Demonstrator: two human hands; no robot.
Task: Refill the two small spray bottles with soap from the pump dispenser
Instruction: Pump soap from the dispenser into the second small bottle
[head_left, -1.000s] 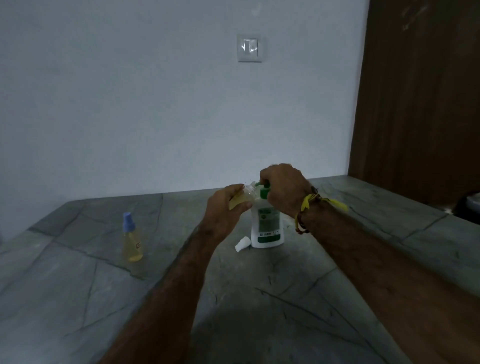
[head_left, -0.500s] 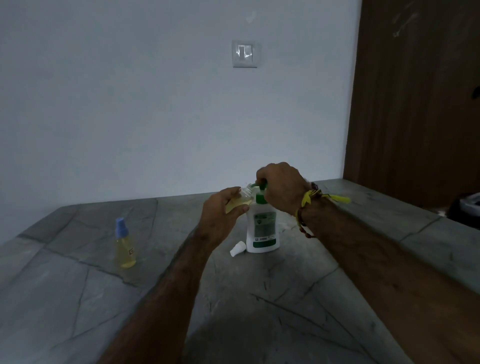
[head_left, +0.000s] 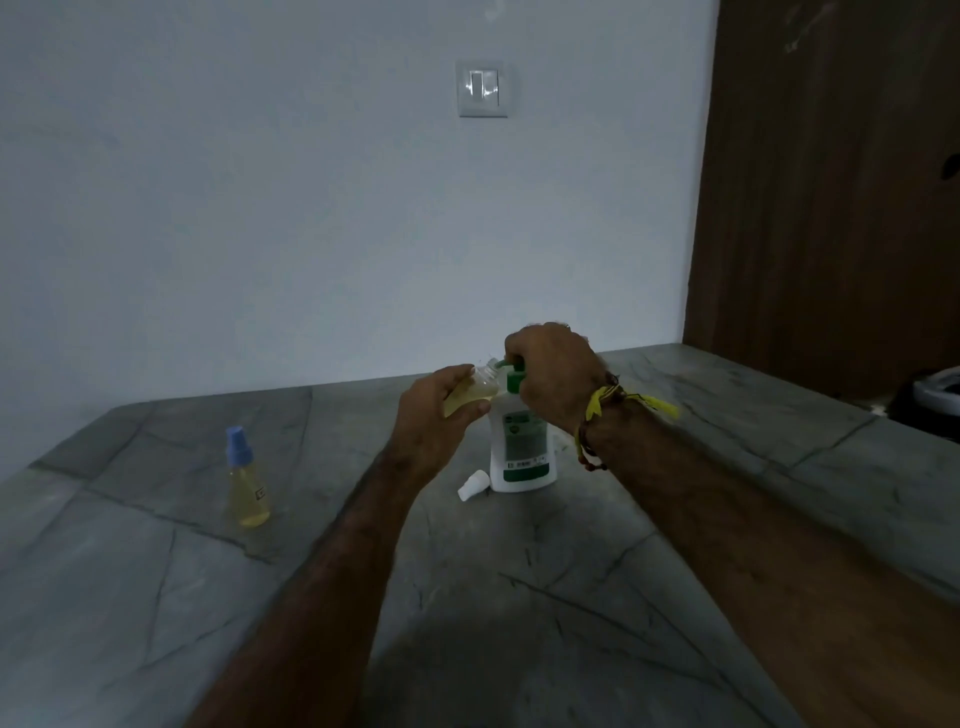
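Holding an uncapped spray bottle (head_left: 470, 395) tilted at the green spout of the pump dispenser (head_left: 521, 449).

The left hand (head_left: 434, 421) is gripping that small bottle, its open neck touching the spout; the right hand (head_left: 553, 371) is curling over the pump head, pressing it. A white cap (head_left: 472, 485) is lying just below the left hand, beside the dispenser's base. The blue-capped spray bottle (head_left: 247, 483) is standing upright well to the left of both hands.

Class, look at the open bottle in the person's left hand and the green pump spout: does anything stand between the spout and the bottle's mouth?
Nothing visible does. The left hand holds the uncapped bottle tilted, mouth at the green spout. The right hand grips the pump head from above. The white cap lies on the table, out of the way.
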